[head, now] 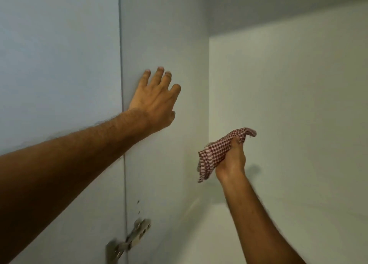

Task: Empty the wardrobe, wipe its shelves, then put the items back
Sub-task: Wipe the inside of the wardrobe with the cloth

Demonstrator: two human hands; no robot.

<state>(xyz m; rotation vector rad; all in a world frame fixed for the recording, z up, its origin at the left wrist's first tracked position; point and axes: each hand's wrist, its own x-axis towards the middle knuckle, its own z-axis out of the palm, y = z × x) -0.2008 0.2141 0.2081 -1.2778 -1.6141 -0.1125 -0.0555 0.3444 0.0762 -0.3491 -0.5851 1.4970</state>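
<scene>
At the far left stands the open wardrobe door [59, 64], its inner face pale and bare, joined by a metal hinge [129, 239] near the bottom edge to the wardrobe's left side panel [165, 34]. The left hand [155, 102] lies flat against that side panel just beside the door seam, fingers straight and slightly spread, holding nothing; it looks to be bracing the person.

Further right, inside the compartment, the right hand [232, 160] has its fingers curled round a bunched red-and-white checked cloth [217, 154], which hangs loose from the fist on its left side. Hand and cloth are raised in front of the back wall [288, 114], near the rear left corner; whether the cloth touches any surface cannot be told. The shelf floor [298, 234] below looks bare, so the emptying seems done and the wiping is the step in hand.

To do it well, the person would likely need to spread the cloth flatter under the palm rather than keep it wadded, since a bunch cleans only a narrow strip. Working from the rear left corner toward the right edge in overlapping strokes, then drawing dust forward to the front edge, should keep dirt from being pushed back into corners. The braced left hand helps steady a high reach.
</scene>
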